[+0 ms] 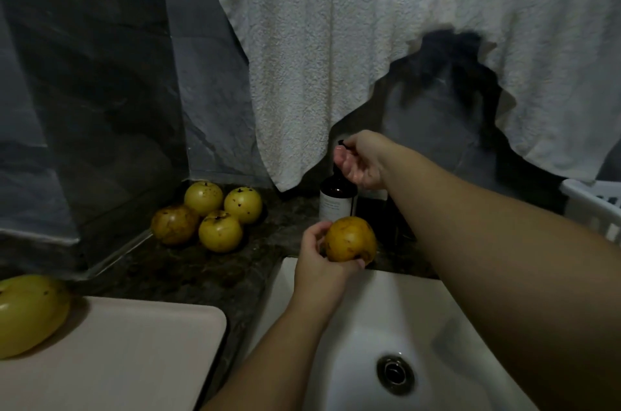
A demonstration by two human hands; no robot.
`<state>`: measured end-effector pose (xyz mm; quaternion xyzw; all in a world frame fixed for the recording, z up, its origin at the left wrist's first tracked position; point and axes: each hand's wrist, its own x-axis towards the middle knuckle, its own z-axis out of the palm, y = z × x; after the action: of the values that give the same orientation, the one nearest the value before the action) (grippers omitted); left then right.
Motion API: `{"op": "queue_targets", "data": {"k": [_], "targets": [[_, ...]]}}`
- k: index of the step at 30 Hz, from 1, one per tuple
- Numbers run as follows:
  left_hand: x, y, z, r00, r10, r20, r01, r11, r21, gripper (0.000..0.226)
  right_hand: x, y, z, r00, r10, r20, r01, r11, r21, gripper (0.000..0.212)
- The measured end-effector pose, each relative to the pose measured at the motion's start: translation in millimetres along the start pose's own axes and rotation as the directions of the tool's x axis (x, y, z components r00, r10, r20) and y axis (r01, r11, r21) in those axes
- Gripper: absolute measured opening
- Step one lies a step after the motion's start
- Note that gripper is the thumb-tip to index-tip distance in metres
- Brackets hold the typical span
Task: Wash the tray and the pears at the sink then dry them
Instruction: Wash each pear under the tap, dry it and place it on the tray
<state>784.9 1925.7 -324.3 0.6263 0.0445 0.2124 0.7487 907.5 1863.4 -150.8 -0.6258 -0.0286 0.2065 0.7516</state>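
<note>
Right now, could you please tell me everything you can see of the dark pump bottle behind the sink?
The dark pump bottle stands upright on the dark stone counter, just behind the white sink's back rim. Its body looks like dark brown glass or plastic, with a pale label across the lower part; the print is too small to read. A black pump head tops a narrow neck. The right hand grips the pump from above. The left hand holds a pear in front of the bottle's base, hiding it.

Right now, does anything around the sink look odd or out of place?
The pears on the counter carry dark blemishes, and a white towel hangs low over the soap bottle.
</note>
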Motion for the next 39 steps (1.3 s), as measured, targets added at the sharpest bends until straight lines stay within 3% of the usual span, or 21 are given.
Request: {"op": "queue_targets", "data": {"k": [19, 23, 27, 29, 31, 33, 35, 37, 39], "targets": [[-4.7, 6.7, -1.1, 1.000, 0.009, 0.004, -0.009, 1.000, -0.028, 0.076, -1.8, 6.4, 2.4, 0.999, -0.006, -0.048, 0.006, 1.000, -0.014, 0.038], [-6.0, 7.0, -0.5, 1.000, 0.014, -0.007, -0.014, 0.999, -0.044, 0.076, -6.2, 5.4, 3.0, 0.999, -0.005, -0.047, 0.006, 1.000, 0.029, 0.040], [-10.8, 15.0, 5.1, 0.999, -0.041, 0.000, 0.041, 0.996, -0.081, 0.085, -22.0, 8.8, -6.4, 0.998, 0.004, 0.057, -0.015, 0.983, 0.182, 0.054], [-12.1, 19.8, 7.5, 0.996, -0.085, 0.017, 0.087, 0.991, -0.102, 0.086, -35.2, 21.2, -13.8, 0.996, -0.014, 0.085, 0.003, 0.992, 0.124, 0.050], [-10.1, 22.7, 7.0, 0.992, -0.120, 0.031, 0.123, 0.984, -0.130, 0.087, -50.1, 41.8, -15.9, 0.989, -0.124, 0.077, 0.129, 0.990, -0.058, 0.047], [-10.0, 23.7, 7.0, 0.985, -0.161, 0.065, 0.170, 0.969, -0.182, 0.091, -71.1, 67.4, -20.5, 0.940, -0.331, 0.083, 0.339, 0.877, -0.339, 0.042], [-11.1, 21.1, 7.1, 0.973, -0.192, 0.127, 0.217, 0.948, -0.233, 0.090, -89.8, 97.1, -33.5, 0.841, -0.512, 0.176, 0.501, 0.615, -0.609, 0.038], [-14.0, 18.1, 9.1, 0.957, -0.206, 0.203, 0.256, 0.930, -0.264, 0.083, -106.0, 126.2, -49.0, 0.786, -0.550, 0.282, 0.549, 0.413, -0.726, 0.038], [-18.5, 13.6, 13.0, 0.939, -0.213, 0.269, 0.276, 0.935, -0.222, 0.081, -115.6, 149.8, -65.5, 0.789, -0.547, 0.279, 0.518, 0.350, -0.780, 0.045]]}}
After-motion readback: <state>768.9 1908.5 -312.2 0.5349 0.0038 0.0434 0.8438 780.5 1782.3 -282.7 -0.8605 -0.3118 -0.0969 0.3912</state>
